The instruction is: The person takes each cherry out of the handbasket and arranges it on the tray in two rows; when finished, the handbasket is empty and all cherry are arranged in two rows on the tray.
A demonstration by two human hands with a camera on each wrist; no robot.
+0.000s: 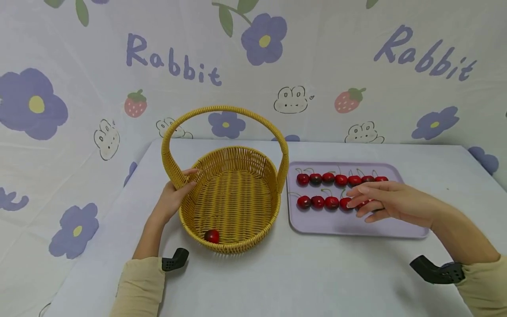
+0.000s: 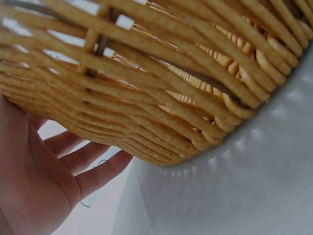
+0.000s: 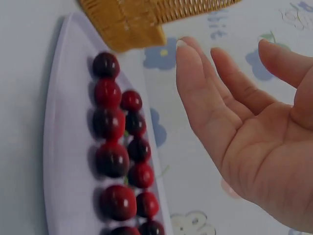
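A yellow woven basket [image 1: 229, 198] with a tall arched handle stands left of centre, and one dark red cherry [image 1: 211, 236] lies inside at its front edge. My left hand [image 1: 174, 196] holds the basket's left side at the foot of the handle, thumb over the rim. In the left wrist view, the fingers [image 2: 105, 171] reach along the outside of the weave. My right hand [image 1: 390, 200] hovers over the tray with fingers spread loosely and nothing in them. Below it, cherries [image 1: 332, 203] with stems lie in two rows, the front row partly hidden by the hand.
The cherries' lilac tray [image 1: 317, 225] sits just right of the basket on a white-covered table [image 1: 277, 281]. Behind the table hangs a white cloth [image 1: 317, 53] printed with flowers, rabbits and strawberries. Black wrist cameras [image 1: 437, 270] sit at both sleeves.
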